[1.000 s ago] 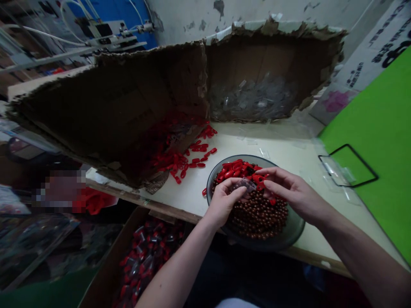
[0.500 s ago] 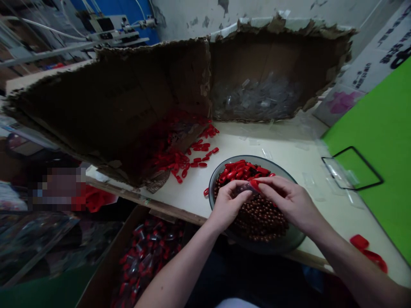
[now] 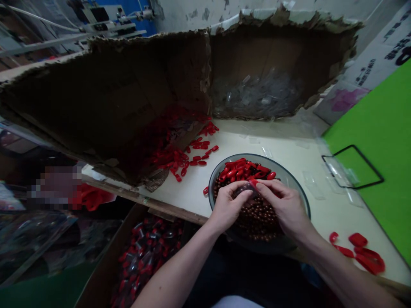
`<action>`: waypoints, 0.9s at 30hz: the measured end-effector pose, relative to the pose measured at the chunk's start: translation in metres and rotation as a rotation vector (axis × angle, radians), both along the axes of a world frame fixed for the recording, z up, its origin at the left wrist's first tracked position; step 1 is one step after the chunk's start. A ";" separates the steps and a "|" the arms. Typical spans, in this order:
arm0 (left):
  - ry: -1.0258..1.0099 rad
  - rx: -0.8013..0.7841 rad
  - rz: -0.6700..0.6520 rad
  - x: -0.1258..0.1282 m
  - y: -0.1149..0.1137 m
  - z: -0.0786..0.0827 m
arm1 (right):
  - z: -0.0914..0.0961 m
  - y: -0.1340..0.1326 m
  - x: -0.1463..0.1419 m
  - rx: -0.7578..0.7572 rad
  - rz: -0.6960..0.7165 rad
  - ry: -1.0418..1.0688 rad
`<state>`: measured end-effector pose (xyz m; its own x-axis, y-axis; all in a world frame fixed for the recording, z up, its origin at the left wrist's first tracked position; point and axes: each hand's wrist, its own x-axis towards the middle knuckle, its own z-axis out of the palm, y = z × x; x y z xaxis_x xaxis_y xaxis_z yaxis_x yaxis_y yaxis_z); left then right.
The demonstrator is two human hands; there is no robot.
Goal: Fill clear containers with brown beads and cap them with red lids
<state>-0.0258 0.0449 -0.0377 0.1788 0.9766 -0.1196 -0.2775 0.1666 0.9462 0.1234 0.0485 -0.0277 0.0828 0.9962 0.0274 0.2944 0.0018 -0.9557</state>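
Note:
Over a grey bowl (image 3: 300, 188) both my hands meet at one small clear container (image 3: 246, 188) with dark brown balls inside. My left hand (image 3: 229, 205) is closed around its body, fingers and thumb pinching it. At its other end sits a red cap (image 3: 253, 182), pinched by the fingertips of my right hand (image 3: 285, 203). My fingers partly hide the container, so I cannot tell whether the cap is fully on. Glossy brown balls (image 3: 260, 218) fill the bowl, and several loose red caps (image 3: 239, 169) lie on top of them at the back.
A torn cardboard box (image 3: 154, 72) holds spilling red caps (image 3: 180, 158) on the left; clear plastic pieces (image 3: 266, 96) lie behind. Below the table edge, a carton contains red-capped containers (image 3: 144, 252). Red scraps (image 3: 369, 259) lie right, near a green panel (image 3: 379, 128).
My right hand has shifted slightly left and down around the cap. The camera view has tilted a little, showing more red scraps at the right. The container stays in both hands.

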 end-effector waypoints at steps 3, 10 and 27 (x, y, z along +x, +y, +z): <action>-0.006 -0.023 0.006 0.000 0.001 0.000 | -0.005 0.000 -0.003 0.119 -0.012 -0.112; -0.116 -0.049 -0.026 0.001 0.003 -0.002 | 0.001 0.010 0.005 0.055 0.046 0.041; 0.168 0.047 -0.067 0.025 -0.027 0.021 | 0.038 0.008 -0.012 0.014 0.322 0.487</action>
